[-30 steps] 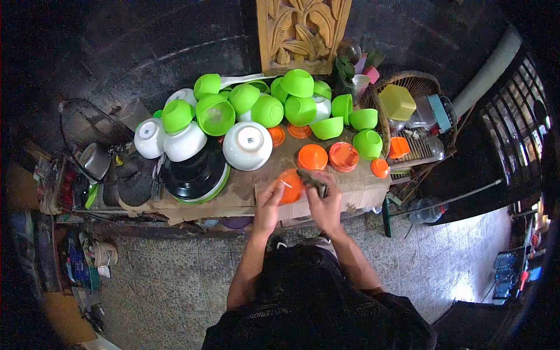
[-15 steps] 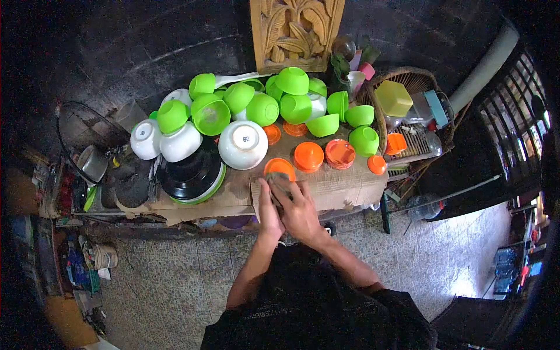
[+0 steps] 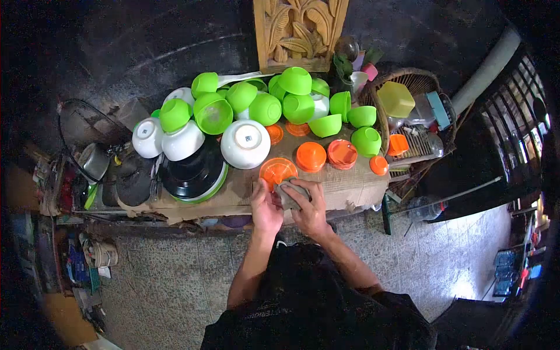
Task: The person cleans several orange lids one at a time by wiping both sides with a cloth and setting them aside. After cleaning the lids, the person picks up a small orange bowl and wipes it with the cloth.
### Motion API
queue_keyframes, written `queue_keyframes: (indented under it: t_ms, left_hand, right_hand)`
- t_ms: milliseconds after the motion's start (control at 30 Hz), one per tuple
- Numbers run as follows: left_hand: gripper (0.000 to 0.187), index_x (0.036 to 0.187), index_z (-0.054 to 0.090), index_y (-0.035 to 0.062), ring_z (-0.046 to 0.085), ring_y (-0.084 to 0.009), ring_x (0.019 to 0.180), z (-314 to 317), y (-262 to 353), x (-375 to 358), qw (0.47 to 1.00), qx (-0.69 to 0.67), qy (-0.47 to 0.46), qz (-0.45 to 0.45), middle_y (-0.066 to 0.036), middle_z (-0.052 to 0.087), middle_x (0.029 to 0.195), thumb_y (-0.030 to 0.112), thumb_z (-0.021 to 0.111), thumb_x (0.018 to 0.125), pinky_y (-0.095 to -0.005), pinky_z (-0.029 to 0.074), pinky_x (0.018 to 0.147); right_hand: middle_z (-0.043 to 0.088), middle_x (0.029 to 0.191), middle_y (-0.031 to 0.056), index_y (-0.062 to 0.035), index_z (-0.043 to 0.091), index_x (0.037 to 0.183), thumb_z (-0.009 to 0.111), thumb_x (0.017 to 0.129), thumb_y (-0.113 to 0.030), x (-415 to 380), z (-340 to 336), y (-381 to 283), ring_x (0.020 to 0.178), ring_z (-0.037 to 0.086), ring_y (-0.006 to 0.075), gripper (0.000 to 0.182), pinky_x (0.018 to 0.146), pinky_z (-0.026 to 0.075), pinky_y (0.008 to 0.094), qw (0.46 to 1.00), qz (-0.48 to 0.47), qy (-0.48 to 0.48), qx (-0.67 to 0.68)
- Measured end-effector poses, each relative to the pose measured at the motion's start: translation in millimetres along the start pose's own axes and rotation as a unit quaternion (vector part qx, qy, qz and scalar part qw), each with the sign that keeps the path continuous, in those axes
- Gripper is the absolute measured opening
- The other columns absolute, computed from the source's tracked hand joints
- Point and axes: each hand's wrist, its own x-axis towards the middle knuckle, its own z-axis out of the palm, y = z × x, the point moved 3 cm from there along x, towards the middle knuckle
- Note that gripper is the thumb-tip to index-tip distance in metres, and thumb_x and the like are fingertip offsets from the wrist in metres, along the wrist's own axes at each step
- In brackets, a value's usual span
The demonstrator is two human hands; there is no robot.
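Observation:
My left hand [image 3: 265,209] grips the near edge of a small orange plate [image 3: 277,170], which is tilted up above the front of the cardboard-covered table [image 3: 350,188]. My right hand [image 3: 313,211] presses a grey cloth [image 3: 290,194] against the plate's lower edge, and the two hands touch. Just to the right lie two more orange plates, an upturned one [image 3: 311,156] and a stack [image 3: 342,154]. A big white bowl [image 3: 245,144] stands upside down just left of the held plate.
Several green bowls [image 3: 265,109] are piled upturned at the back, with white bowls [image 3: 148,137] and a black dish [image 3: 195,172] on the left. A wicker basket [image 3: 417,79] with containers stands at the right. A carved wooden panel [image 3: 300,32] leans behind.
The orange plate was laid down under both hands half a second ago and now stands tilted up again. The cloth has moved from the plate's right side to its near edge.

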Motion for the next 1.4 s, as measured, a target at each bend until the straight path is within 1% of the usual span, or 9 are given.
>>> queue_keyframes:
  t_ms: [133,233,300,367,533,600,767,1000,1400]
  left_hand:
    - [0.028,0.125,0.061,0.0108,0.064,-0.0196,0.113,4,0,-1,1.0,0.001,-0.007,0.006,-0.006,0.066,0.125,0.032,0.055,0.108,-0.0377,0.054,0.092]
    - [0.037,0.137,0.056,0.0122,0.061,-0.0231,0.123,-11,-5,6,0.996,-0.019,-0.081,0.031,-0.006,0.065,0.133,0.031,0.058,0.106,-0.0391,0.049,0.107]
    - [0.037,0.14,0.056,0.0129,0.063,-0.0192,0.114,-13,-3,6,0.997,-0.006,-0.077,0.001,-0.004,0.065,0.131,0.029,0.058,0.106,-0.0392,0.05,0.102]
    - [0.036,0.14,0.055,0.0147,0.063,-0.0185,0.109,-8,1,7,0.997,0.05,-0.058,-0.015,-0.005,0.066,0.126,0.026,0.057,0.106,-0.0386,0.052,0.096]
    - [0.037,0.144,0.053,0.0169,0.062,-0.016,0.1,-9,5,10,0.987,0.153,0.037,-0.017,-0.006,0.066,0.121,0.025,0.054,0.108,-0.0373,0.054,0.088]
    - [0.041,0.148,0.05,0.0129,0.063,-0.0158,0.107,-6,9,9,0.995,0.009,0.048,-0.091,-0.007,0.066,0.128,0.026,0.052,0.109,-0.0345,0.053,0.092]
    - [0.047,0.15,0.048,0.0052,0.06,-0.0192,0.123,5,6,12,0.996,0.087,0.022,-0.024,-0.009,0.062,0.137,0.028,0.054,0.109,-0.035,0.049,0.104]
    - [0.046,0.147,0.051,0.005,0.058,-0.0223,0.129,-12,16,20,0.993,0.115,0.0,0.032,-0.008,0.061,0.141,0.03,0.053,0.108,-0.0382,0.045,0.11]
    - [0.045,0.138,0.056,0.0036,0.065,-0.0195,0.115,2,-3,12,0.985,0.174,0.007,0.013,-0.008,0.065,0.133,0.036,0.055,0.107,-0.0378,0.054,0.094]
  right_hand:
    - [0.063,0.124,0.0172,-0.0053,0.072,0.122,0.072,0.073,0.009,-3,7,2,0.109,0.064,0.0318,0.051,0.094,0.053,0.0395,0.98,0.093,0.121,0.128]
    - [0.066,0.119,0.0148,-0.0033,0.071,0.121,0.08,0.078,0.003,8,0,9,0.109,0.067,0.0299,0.045,0.092,0.056,0.0383,0.966,0.185,0.116,0.137]
    - [0.068,0.115,0.014,-0.0021,0.072,0.118,0.084,0.083,-0.007,16,-9,14,0.104,0.069,0.0267,0.037,0.09,0.056,0.0366,0.975,0.146,0.086,0.144]
    - [0.069,0.115,0.0131,-0.0023,0.074,0.115,0.086,0.082,-0.01,16,-1,21,0.105,0.069,0.0262,0.036,0.088,0.056,0.0363,0.947,0.232,-0.083,0.204]
    - [0.071,0.113,0.0092,-0.0074,0.077,0.111,0.084,0.074,-0.004,27,-10,11,0.105,0.067,0.0279,0.038,0.09,0.056,0.0383,0.987,0.092,-0.045,0.125]
    - [0.072,0.11,0.0073,-0.0085,0.077,0.11,0.083,0.071,-0.002,29,-12,9,0.105,0.067,0.0282,0.04,0.091,0.056,0.0399,0.999,0.022,-0.016,0.019]
    - [0.069,0.117,0.0066,-0.0126,0.078,0.114,0.074,0.065,0.003,28,3,7,0.107,0.065,0.0298,0.051,0.091,0.055,0.0421,0.991,-0.03,-0.123,-0.047]
    - [0.065,0.12,0.0058,-0.0139,0.074,0.12,0.076,0.065,-0.001,31,5,13,0.113,0.062,0.0316,0.056,0.097,0.055,0.0427,0.976,-0.036,-0.212,0.023]
    - [0.064,0.108,0.0137,-0.0104,0.074,0.122,0.079,0.065,0.0,36,10,22,0.099,0.063,0.0354,0.058,0.083,0.055,0.0446,0.991,0.115,-0.012,-0.069]
